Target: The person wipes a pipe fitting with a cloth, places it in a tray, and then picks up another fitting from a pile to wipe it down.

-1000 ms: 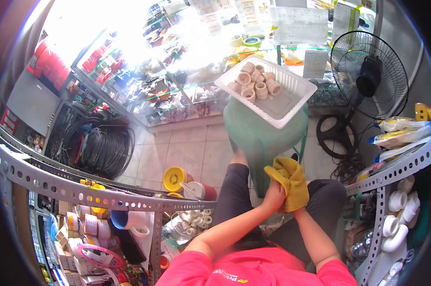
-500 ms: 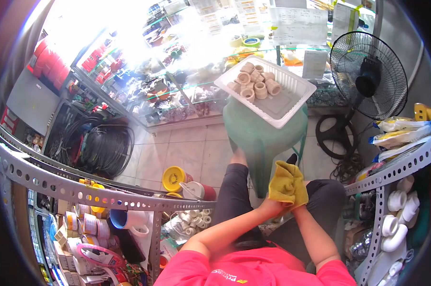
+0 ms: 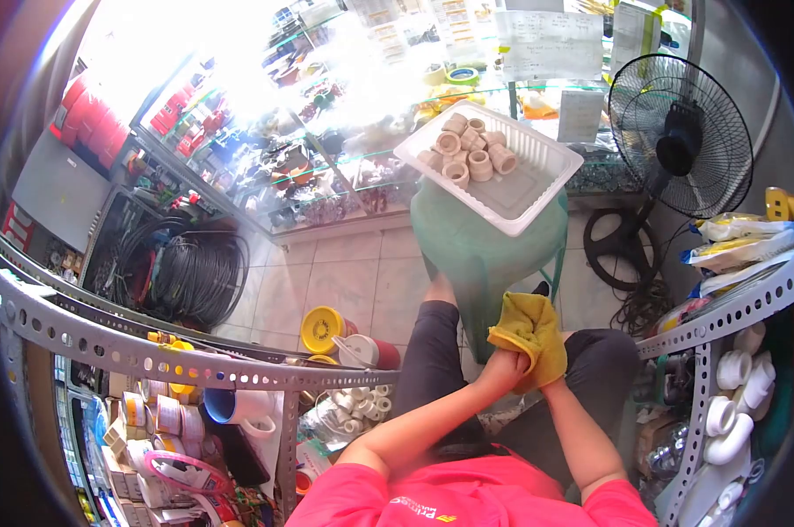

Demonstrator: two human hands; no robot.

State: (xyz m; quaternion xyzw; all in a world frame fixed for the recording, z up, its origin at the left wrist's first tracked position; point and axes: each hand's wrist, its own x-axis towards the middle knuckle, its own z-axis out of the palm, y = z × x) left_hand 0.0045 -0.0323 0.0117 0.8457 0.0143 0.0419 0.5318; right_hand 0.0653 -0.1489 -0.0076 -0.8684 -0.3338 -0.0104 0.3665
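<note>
A yellow cloth (image 3: 537,329) is bunched up over my right hand (image 3: 548,373), above my lap, and hides its fingers. My left hand (image 3: 504,369) is closed against the cloth's lower left edge, its fingers curled; whatever lies inside them is hidden. Beyond my hands, a white plastic tray (image 3: 524,211) rests on a green stool (image 3: 449,228). Several beige threaded pipe fittings (image 3: 478,164) are heaped toward the tray's far left side.
A black standing fan (image 3: 678,149) is at the right. Metal shelf rails (image 3: 230,373) flank me, with white pipe elbows (image 3: 726,430) on the right side. Coiled black hose (image 3: 199,272) lies at left. A yellow-lidded container (image 3: 324,329) sits on the tiled floor.
The cloth has turned and shifted slightly, with more of its folds opened toward the right. My left hand has moved up a little and shows more clearly in front of it.
</note>
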